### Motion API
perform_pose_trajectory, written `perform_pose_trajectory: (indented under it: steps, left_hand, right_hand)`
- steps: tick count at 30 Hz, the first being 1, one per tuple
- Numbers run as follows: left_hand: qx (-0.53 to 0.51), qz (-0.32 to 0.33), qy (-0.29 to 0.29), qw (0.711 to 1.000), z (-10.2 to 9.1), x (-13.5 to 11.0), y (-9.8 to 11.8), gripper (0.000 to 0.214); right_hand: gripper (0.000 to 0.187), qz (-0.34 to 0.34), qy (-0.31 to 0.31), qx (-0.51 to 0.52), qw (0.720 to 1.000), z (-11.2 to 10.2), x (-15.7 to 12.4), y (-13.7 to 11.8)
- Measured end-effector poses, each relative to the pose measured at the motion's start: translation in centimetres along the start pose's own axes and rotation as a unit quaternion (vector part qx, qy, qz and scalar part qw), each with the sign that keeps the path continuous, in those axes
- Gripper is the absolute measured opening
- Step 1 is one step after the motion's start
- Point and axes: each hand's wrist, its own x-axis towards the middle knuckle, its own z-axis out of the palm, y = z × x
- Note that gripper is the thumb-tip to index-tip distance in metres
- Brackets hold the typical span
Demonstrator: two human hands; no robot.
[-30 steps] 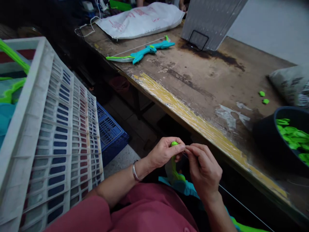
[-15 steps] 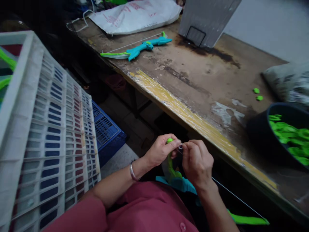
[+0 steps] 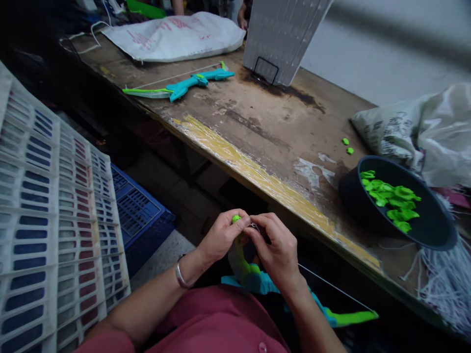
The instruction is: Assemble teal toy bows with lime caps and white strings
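A toy bow with a turquoise grip [image 3: 259, 282] and bright green limbs lies across my lap, partly behind my forearm. My left hand [image 3: 220, 236] is closed around its upper limb, with the green tip [image 3: 236, 218] showing above the fingers. Close against it, my right hand [image 3: 276, 247] pinches a white string [image 3: 253, 225] that forms a tiny loop at the fingertips. Past my right wrist, a stretch of white bowstring [image 3: 333, 288] runs to the far green limb end [image 3: 355, 317]. Whether the loop touches the upper tip is hidden by my fingers.
Another toy bow [image 3: 189, 87] lies on the worn table [image 3: 265, 115]. A dark basin [image 3: 436, 220] holds green pieces, beside white strings [image 3: 447, 282]. Crates, one white [image 3: 55, 206] and one blue [image 3: 145, 211], stand left. Another person's hand [image 3: 242, 22] shows at the back.
My view has turned right, bringing more of the basin and the white strings into sight. The string loop between my fingers looks smaller, and my right fingertips sit closer to my left hand.
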Motion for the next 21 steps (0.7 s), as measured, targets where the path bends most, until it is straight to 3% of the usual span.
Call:
perform_pose_trajectory:
  steps: [5,12,21]
  left_hand:
    - [-0.02,-0.001,-0.003,1.0,0.1,-0.1,0.1,0.039]
    - [-0.054,0.001,0.0,0.999,0.3,0.2,0.0,0.039]
    - [-0.064,-0.001,-0.006,0.998,0.7,0.4,0.2,0.041]
  right_hand:
    - [0.008,0.016,-0.016,0.017,1.0,-0.9,0.3,-0.5]
    - [0.007,0.036,-0.053,-0.077,0.995,-2.7,-1.1,-0.7]
    - [0.017,-0.036,-0.092,-0.224,0.97,-3.3,-1.7,-1.0]
